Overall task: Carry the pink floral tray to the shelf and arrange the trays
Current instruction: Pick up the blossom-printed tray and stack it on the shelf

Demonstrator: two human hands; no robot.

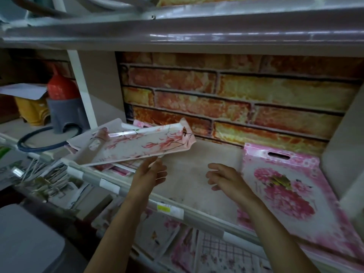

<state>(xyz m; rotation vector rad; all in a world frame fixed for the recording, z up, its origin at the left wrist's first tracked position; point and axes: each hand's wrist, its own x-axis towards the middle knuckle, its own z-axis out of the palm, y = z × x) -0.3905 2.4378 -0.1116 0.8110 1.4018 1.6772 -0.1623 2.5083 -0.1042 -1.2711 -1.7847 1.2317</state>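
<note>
A white tray with pink blossom branches (136,143) lies tilted on a small pile of trays at the left of the shelf (189,180). My left hand (149,174) is just under its near edge, fingers straight, fingertips touching or almost touching the rim. A larger pink floral tray (285,190) with a handle slot lies flat at the right of the shelf, reaching past the front edge. Between the two trays my right hand (224,177) hovers over the bare shelf board, fingers loosely spread and holding nothing.
A brick-pattern panel (236,99) backs the shelf and another shelf (177,34) hangs close overhead. Left of a white upright (82,89) stand a red and grey container (63,103) and a blue ring (47,140). More floral trays (197,251) fill the shelf below.
</note>
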